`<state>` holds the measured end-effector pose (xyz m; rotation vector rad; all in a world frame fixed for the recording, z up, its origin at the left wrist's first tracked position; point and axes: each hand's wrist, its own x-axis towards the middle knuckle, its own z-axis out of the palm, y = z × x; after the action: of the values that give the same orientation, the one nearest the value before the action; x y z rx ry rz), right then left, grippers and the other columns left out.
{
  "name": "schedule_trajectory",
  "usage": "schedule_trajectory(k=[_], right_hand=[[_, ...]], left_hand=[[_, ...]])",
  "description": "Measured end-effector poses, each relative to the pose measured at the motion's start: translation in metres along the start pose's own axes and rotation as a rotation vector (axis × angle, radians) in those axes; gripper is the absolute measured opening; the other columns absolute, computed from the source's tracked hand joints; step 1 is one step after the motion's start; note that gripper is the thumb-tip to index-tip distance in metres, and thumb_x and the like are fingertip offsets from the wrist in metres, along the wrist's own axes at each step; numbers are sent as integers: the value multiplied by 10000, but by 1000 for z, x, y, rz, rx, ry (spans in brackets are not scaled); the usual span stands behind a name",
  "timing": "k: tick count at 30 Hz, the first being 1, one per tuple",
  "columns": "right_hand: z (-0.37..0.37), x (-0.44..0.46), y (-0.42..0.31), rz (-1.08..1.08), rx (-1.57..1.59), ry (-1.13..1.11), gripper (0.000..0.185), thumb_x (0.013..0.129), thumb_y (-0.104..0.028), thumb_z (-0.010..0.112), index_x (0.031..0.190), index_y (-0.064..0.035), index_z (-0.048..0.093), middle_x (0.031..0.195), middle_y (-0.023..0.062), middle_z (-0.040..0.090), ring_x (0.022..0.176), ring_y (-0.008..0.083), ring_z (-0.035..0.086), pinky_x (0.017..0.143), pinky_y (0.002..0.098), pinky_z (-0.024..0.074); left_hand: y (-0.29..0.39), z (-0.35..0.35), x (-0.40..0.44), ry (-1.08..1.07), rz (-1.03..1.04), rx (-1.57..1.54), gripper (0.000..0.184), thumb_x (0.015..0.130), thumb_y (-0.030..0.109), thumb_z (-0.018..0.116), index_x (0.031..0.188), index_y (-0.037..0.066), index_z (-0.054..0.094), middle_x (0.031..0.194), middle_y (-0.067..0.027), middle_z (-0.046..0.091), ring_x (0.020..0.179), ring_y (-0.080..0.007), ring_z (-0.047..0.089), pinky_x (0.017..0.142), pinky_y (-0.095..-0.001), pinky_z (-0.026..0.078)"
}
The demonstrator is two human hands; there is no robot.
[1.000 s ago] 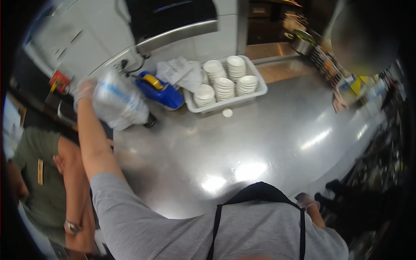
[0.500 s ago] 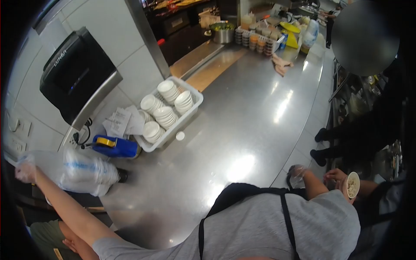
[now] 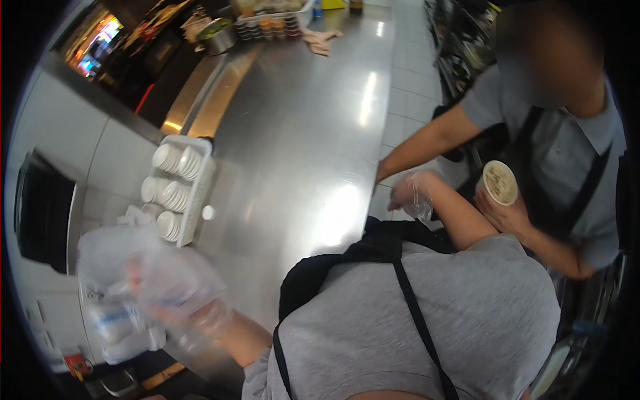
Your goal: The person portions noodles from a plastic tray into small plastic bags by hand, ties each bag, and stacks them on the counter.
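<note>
My left hand (image 3: 167,283), in a clear glove, is closed on a translucent clear plastic bag (image 3: 110,257) at the left. Motion blurs the bag and the fingers. Below it, a plastic-wrapped stack (image 3: 127,327) of pale, clear items lies at the counter's end. My right hand (image 3: 415,192), also in a clear glove, is beside the counter's right edge. Its fingers look loosely apart, slightly blurred, and I see nothing in them. Near it, a co-worker's hand (image 3: 500,212) holds a paper cup (image 3: 500,182) of pale, chunky food.
A white basket (image 3: 199,200) of stacked white lids stands by the wall, with one loose white lid (image 3: 208,213) beside it. A black dispenser (image 3: 45,210) hangs at left. A crumpled tan cloth (image 3: 321,42) lies on the steel counter (image 3: 300,120). The co-worker (image 3: 553,167) stands close at right.
My left hand has come in from the far left with the plastic bag. My view has turned and my right hand is raised. The co-worker with the cup is now more fully in view.
</note>
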<state>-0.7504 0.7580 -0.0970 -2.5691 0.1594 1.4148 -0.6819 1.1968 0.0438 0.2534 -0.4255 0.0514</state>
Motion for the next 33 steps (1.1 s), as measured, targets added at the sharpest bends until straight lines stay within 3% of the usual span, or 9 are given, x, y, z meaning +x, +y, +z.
schedule_trajectory(k=[3,6,9,11,16,21,25,30,33], right_hand=[[-38,-59,-22,-294,261,-60,501,796,-519,504,980,-65,610,941,102,606,866,167,579,803,359,443],[-23,-38,-22,-565,932,65,645,799,-586,465,1149,-46,497,963,125,576,846,180,573,795,370,437],[-21,-53,-40,-772,1369,164,643,837,-578,390,1219,-63,429,1110,154,508,1004,243,506,869,373,390],[-13,-32,-37,-869,1675,143,637,852,-552,386,1275,-76,353,1173,150,452,1113,221,414,919,350,334],[-8,-36,-15,-981,1526,205,549,820,-432,557,1184,-43,421,1092,107,495,1112,184,407,909,353,346],[13,-19,-12,-711,857,1076,391,811,-339,584,975,11,522,1027,160,487,968,271,490,791,374,406],[46,-13,-11,-889,664,1353,359,745,-170,627,1036,4,507,976,162,504,920,303,501,793,388,394],[65,-28,-15,-895,810,1437,234,788,-150,546,1001,-54,537,885,126,553,831,282,543,718,348,430],[71,-32,0,-608,445,1371,310,721,-91,583,1025,-41,543,945,101,545,886,267,545,798,386,433]], left_hand=[[-111,19,-18,374,24,647,398,852,374,473,1071,42,481,875,-25,522,798,-127,520,684,-256,460],[-150,-1,-31,416,-263,617,411,840,403,483,1043,46,491,794,-5,512,733,-96,497,629,-234,439],[-168,-25,-33,-104,-795,518,547,830,470,481,1128,12,461,1016,-82,515,753,-136,489,696,-276,428],[-198,-12,-28,-641,-1099,969,400,821,327,563,1066,17,501,825,-47,541,791,-127,502,672,-233,390],[-243,-37,-46,-675,-1182,1351,378,811,270,592,1091,33,505,917,-41,550,849,-112,490,701,-233,379],[-269,-42,-73,-537,-836,1257,333,820,234,588,1078,39,509,989,-38,538,911,-117,472,754,-270,391],[-285,-38,-82,-306,-848,1130,213,836,222,573,948,50,514,891,-25,516,837,-98,459,735,-248,386],[-303,-7,-87,-411,-868,1036,160,862,214,541,894,61,510,830,-10,498,783,-77,446,719,-219,379],[-309,-13,-86,-564,-785,1181,342,893,368,453,978,42,510,873,-37,497,829,-138,472,765,-283,384]])
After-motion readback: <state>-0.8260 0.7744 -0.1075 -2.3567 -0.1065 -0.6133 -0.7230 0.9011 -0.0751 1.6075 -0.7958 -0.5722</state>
